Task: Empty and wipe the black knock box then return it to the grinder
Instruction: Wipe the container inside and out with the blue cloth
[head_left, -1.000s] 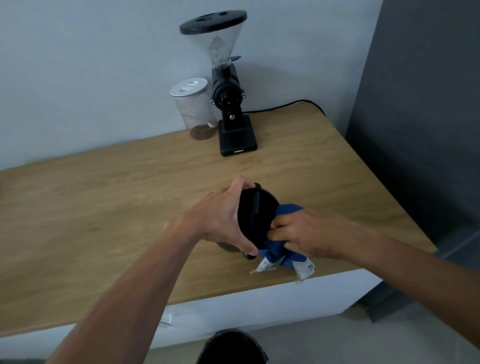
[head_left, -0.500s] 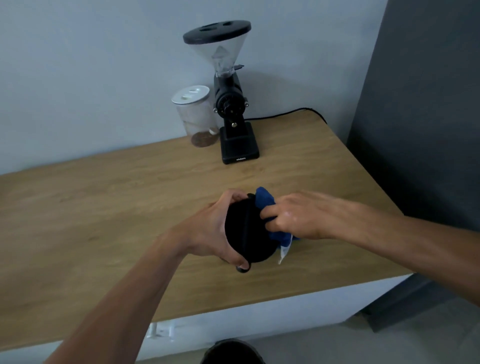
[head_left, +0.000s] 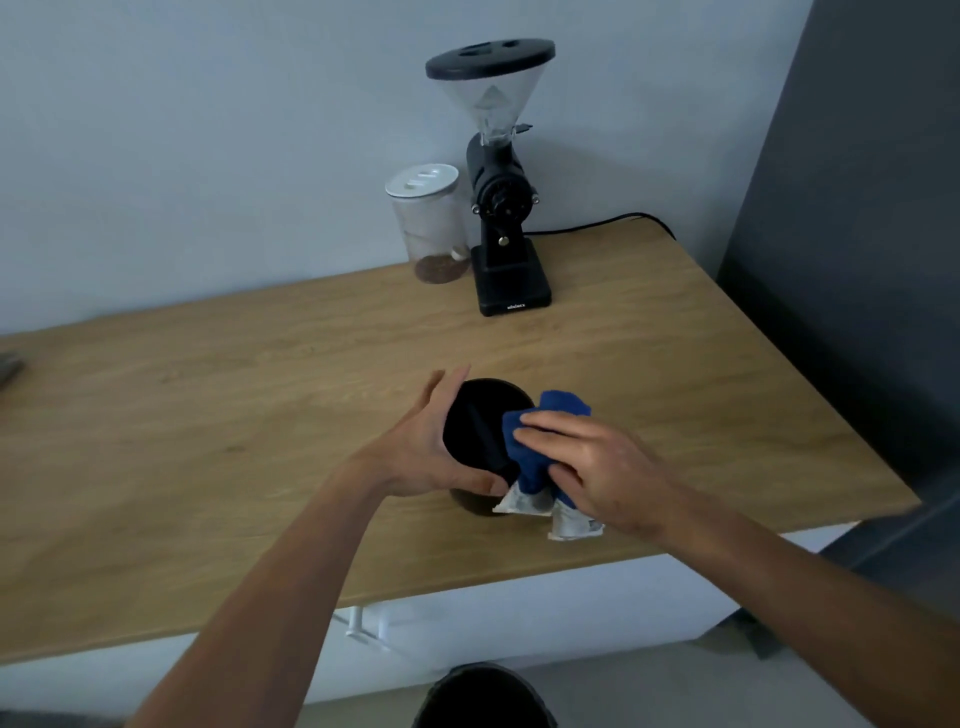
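The black knock box (head_left: 475, 431) is round and tilted on its side above the wooden counter, its dark opening turned toward me. My left hand (head_left: 421, 447) grips its left rim and underside. My right hand (head_left: 597, 467) presses a blue cloth (head_left: 540, 441) against the box's right rim; white tags hang from the cloth's lower end. The black grinder (head_left: 506, 208) with a clear hopper stands at the back of the counter, apart from the box.
A clear jar (head_left: 428, 228) with a white lid and some coffee beans stands left of the grinder. A black cable (head_left: 613, 223) runs from the grinder to the back right. The counter's front edge (head_left: 519, 577) lies close below my hands. A dark bin (head_left: 483, 696) sits on the floor beneath.
The cloth in my right hand has shifted around the box's right side, from below to the top and back down. The box has moved slightly farther onto the counter.
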